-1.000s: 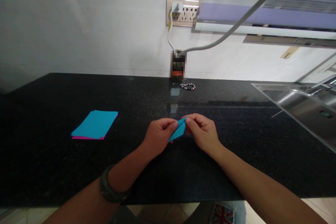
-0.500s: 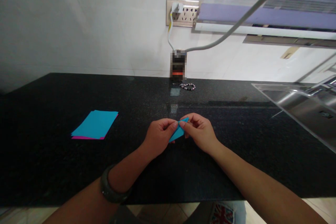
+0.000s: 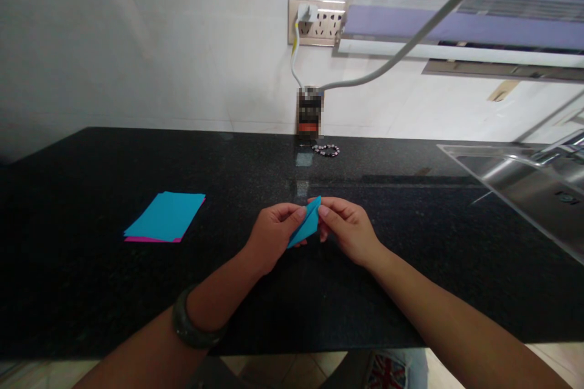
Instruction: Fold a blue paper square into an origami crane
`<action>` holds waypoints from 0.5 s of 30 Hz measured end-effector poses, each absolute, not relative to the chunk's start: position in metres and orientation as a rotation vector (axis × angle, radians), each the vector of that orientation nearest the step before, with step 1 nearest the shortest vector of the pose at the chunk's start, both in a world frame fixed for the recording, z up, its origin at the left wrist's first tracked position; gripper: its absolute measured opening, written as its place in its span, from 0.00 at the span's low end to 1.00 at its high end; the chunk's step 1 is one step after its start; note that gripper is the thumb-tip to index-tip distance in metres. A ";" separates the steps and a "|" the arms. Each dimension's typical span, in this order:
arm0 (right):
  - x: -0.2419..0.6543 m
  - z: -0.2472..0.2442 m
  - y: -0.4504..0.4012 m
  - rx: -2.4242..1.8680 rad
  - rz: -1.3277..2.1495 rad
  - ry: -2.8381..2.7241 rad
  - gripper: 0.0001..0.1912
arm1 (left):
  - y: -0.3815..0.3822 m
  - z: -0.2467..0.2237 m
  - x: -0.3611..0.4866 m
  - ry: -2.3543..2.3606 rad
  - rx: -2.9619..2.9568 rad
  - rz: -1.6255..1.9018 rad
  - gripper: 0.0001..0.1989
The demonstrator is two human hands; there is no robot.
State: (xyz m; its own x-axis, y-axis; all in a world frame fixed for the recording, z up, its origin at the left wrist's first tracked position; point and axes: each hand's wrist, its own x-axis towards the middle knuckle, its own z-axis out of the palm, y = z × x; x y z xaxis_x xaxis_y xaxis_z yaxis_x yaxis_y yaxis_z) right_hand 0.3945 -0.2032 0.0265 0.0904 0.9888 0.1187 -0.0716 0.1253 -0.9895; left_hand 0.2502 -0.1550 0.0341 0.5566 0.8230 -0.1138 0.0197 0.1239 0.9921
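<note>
Pinching a folded piece of blue paper (image 3: 308,228) from both sides here, out over the front part of the black countertop (image 3: 255,310). My left hand (image 3: 271,234) is closed on its left side, thumb on top and fingertips peeking out underneath. My right hand (image 3: 353,228) is closed in narrow too, thumb against the right edge near the pointed top, a few fingers tucked behind. Can't tell from my view if the hands actually touch the counter. There's a dark bangle (image 3: 189,325) on the left wrist.

Well off to the left lies a stack of blue sheets (image 3: 166,216), with a bit of pink paper (image 3: 152,239) sticking out below it. Near the wall I've got a beaded loop (image 3: 331,151) beside a pixelated object (image 3: 310,112), and the metal sink (image 3: 515,179) is over on the right.
</note>
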 end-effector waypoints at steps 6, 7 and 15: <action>0.397 0.022 -0.203 -1.057 1.122 -1.134 0.16 | -0.155 0.035 0.250 0.780 1.283 0.652 0.15; 0.397 0.022 -0.203 -1.053 1.126 -1.128 0.15 | -0.156 0.035 0.250 0.778 1.283 0.651 0.15; 0.396 0.026 -0.203 -1.075 1.150 -1.126 0.14 | -0.155 0.034 0.249 0.766 1.252 0.659 0.14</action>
